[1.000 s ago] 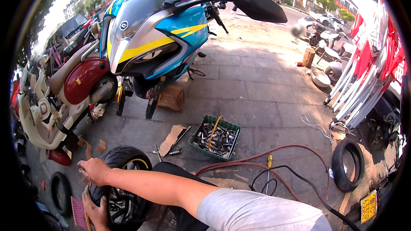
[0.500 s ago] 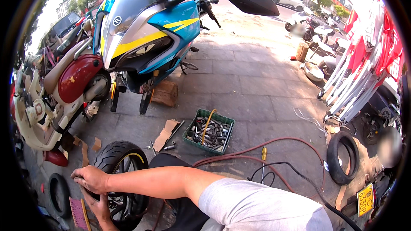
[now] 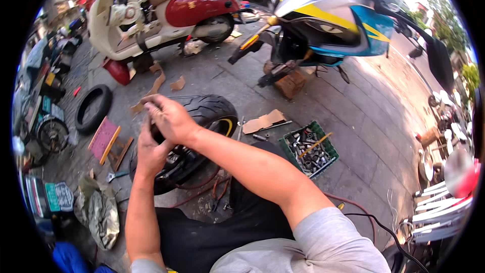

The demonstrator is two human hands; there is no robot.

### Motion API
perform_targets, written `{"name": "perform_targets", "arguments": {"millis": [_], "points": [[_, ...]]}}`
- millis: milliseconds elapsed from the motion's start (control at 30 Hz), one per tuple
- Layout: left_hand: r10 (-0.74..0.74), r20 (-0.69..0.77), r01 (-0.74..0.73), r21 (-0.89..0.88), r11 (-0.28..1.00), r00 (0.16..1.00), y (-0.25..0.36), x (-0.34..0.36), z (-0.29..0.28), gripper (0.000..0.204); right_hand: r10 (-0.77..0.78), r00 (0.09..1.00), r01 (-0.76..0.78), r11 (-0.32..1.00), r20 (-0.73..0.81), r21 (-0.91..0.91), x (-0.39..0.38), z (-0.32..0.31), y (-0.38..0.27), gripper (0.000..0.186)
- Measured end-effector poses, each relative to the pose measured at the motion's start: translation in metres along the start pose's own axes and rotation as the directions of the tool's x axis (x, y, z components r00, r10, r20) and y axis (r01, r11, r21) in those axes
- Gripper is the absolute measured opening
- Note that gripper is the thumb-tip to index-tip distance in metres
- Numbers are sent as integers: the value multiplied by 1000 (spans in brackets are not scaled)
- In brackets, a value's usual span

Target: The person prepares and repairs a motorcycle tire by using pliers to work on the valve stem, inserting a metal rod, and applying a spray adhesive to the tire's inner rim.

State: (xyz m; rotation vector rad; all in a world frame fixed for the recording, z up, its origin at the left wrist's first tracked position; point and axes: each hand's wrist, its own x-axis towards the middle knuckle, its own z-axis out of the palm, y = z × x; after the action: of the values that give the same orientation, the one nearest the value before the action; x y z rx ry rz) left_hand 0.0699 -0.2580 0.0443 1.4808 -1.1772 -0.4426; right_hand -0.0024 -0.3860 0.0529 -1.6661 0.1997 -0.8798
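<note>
Hands (image 3: 175,120) together, perhaps in contact

Grey paving (image 3: 369,116) is seen as matt, stone-like slabs. The grooved tyre (image 3: 214,106) is formed of dull black rubber; by dull rubber, too, a loose tyre (image 3: 107,102) is marked. The green crate (image 3: 326,168) is moulded in plastic; between its edges, shiny metal is shown by sockets (image 3: 305,144). Brown cardboard (image 3: 262,121) is left matt. Rough wood is noted in a block (image 3: 290,85). A glossy finish is borne by the scooter's red panel (image 3: 197,7) and motorcycle fairing (image 3: 323,12). Grey shirt (image 3: 323,232): soft cloth, creased.
</note>
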Motion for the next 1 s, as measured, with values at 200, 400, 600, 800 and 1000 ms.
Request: {"name": "perform_targets", "arguments": {"millis": [200,400,600,800,1000], "points": [[230,-94,-167,439,883,969,-10,-14,-33,59,198,952,-253,937,233,240,-17,26,-21,45],[158,-222,-126,150,981,962,-5,-20,-17,73,0,954,18,998,300,-57,0,-27,18,69],[48,-271,-23,97,995,961,-19,-8,-14,68,359,797,-501,842,485,199,24,-45,78,66],[169,-538,12,317,948,826,-43,7,-9,50,-103,904,284,869,416,-404,31,-23,95,44],[68,-664,71,181,981,745,-27,0,-21,44,-55,919,309,715,390,-627,22,13,56,54]]}}
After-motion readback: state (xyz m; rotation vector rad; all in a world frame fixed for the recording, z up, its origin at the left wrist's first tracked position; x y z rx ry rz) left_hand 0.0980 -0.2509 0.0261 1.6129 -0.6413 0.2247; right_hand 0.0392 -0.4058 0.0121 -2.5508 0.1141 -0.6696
